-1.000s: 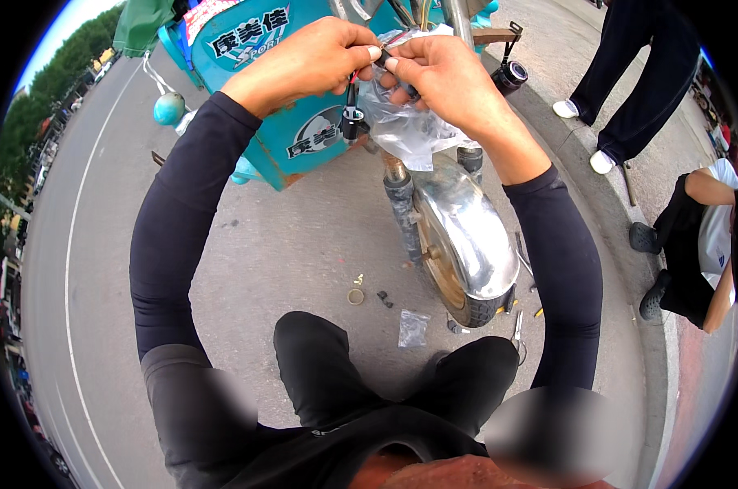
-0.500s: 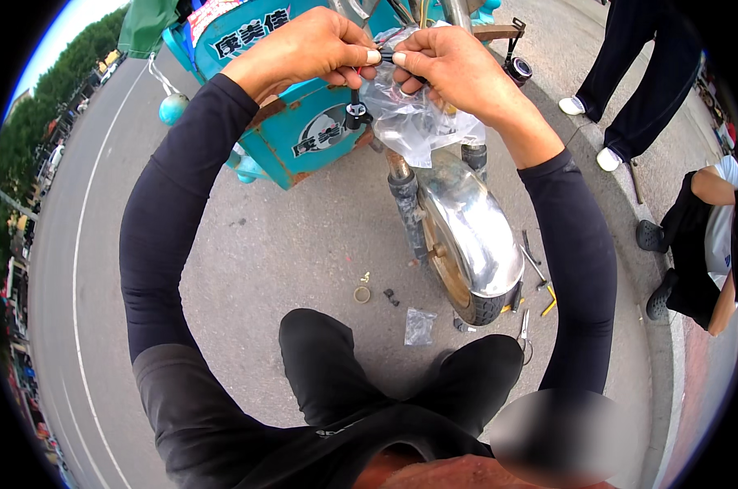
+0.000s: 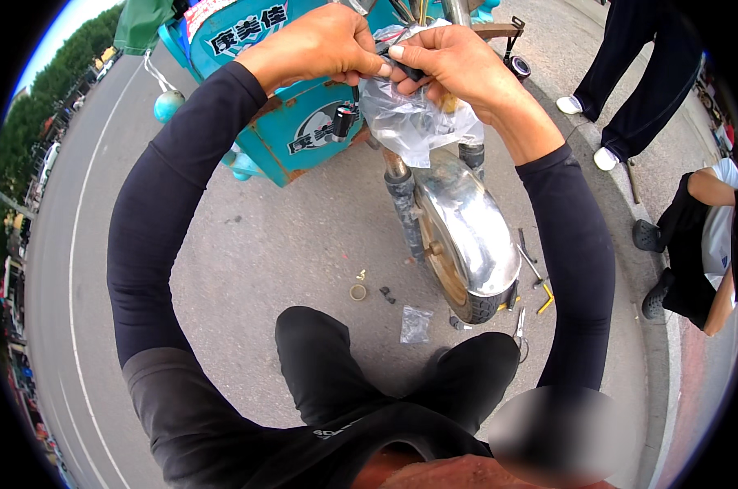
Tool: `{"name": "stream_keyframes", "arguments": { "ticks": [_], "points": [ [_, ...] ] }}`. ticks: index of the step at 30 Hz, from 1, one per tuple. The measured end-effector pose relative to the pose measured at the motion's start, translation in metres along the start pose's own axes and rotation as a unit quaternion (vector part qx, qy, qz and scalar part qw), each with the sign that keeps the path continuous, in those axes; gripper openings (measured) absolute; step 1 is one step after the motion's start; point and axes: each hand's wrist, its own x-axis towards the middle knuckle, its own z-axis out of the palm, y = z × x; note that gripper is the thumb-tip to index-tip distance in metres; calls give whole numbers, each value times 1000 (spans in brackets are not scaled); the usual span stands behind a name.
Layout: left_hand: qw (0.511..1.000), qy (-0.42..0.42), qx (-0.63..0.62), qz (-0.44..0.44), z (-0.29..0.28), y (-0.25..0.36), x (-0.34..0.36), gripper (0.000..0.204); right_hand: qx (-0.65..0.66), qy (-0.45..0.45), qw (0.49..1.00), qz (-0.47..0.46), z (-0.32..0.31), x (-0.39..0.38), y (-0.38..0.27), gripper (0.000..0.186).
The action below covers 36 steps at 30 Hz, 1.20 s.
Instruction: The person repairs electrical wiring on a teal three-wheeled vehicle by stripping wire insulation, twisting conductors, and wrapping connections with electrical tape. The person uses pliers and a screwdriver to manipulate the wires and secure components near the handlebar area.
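Up at the handlebar area of a turquoise cart, my left hand is closed in a pinch, its thumb low beside the wires; what it grips is mostly hidden. Beside it, my right hand pinches a small dark piece under its thumb. Both hands are over a crumpled clear plastic bag draped on the front fork. A small black cylinder hangs below my left fingers. Beneath the bag are the chrome mudguard and front wheel.
On the ground lie a tape roll, a small bag, scissors and several tools. At the right, one person stands in dark trousers by the curb; another sits beside it, wearing grey clogs.
My left fingertips have moved slightly down, now below my right thumb instead of level with it. The hanging black cylinder has turned and shifted a little left.
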Motion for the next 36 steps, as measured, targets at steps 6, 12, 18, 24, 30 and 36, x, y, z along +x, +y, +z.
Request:
{"name": "stream_keyframes", "arguments": {
  "ticks": [6,12,18,24,30,36],
  "points": [
    [998,20,50,26,3,1,-4,34,47,2,998,32,7,-4,-1,26],
    [993,30,108,31,3,3,-9,31,42,22,998,39,19,-9,-18,29],
    [999,18,6,28,6,-1,-21,29,4,21,1000,20,21,-3,-13,28],
    [987,19,-159,-30,12,-6,-38,28,30,11,999,5,28,2,-6,27],
    [995,-6,-99,-3,8,-7,-32,31,40,-6,999,17,22,-8,-3,29],
    [999,23,3,26,12,-6,-26,29,-109,61,990,-69,30,-19,-9,26]
  ]
}}
